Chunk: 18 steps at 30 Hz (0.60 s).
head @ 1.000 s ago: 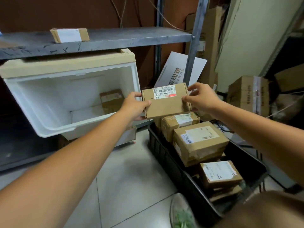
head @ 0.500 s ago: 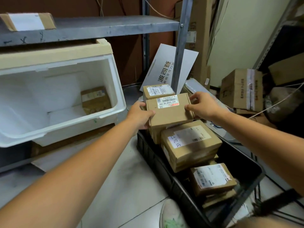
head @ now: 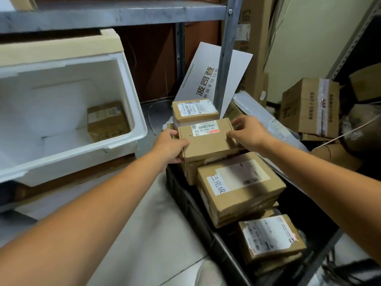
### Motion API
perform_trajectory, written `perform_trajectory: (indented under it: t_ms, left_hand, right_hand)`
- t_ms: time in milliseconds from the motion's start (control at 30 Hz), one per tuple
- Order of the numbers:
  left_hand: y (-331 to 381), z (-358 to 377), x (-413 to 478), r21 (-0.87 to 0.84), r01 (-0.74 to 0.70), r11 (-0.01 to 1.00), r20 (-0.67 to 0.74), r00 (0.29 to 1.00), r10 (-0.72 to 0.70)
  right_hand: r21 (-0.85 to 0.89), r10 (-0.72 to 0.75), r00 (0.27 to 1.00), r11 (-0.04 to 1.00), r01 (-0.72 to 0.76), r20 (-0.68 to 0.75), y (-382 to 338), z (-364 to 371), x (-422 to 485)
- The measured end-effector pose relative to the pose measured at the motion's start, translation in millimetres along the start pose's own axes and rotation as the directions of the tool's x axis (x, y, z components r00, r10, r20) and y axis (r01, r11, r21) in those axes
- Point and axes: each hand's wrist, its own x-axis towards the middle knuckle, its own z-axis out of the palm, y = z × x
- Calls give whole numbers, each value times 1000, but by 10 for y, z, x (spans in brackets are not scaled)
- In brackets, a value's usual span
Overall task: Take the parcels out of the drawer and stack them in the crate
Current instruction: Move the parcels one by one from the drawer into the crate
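Parcel (head: 208,144) between outstretched hands (head: 170,144) (head: 247,132)

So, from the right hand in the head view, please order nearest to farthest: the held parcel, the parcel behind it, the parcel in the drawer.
1. Held parcel: the right hand grips its right edge.
2. Rear parcel: just behind, slightly left.
3. Drawer parcel: far left, inside the drawer.

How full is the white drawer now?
Nearly empty: one brown parcel sits in the white drawer, right corner; the rest in view is bare.
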Motion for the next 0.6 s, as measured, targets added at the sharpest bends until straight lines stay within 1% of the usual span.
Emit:
perform_trajectory:
  t_ms: [200,433,533,600]
  left_hand:
    - [11,84,49,6,3,1000,16,1000,-3]
    - [4,61,36,65,19,998,32,999,-21]
    - [14,-8,10,186,14,983,57,998,-24]
    - [52,-76,-14,332,-38,942,65,998,17]
  right_hand:
    - [-29,40,999,999,-40,-6,73,29,97]
    - [-70,31,999,997,-29,21,109,44,103]
    - [-176,7,998,984,5,64,53,1,77]
    - [-279,-25,997,959,45,78,-21,-54,38]
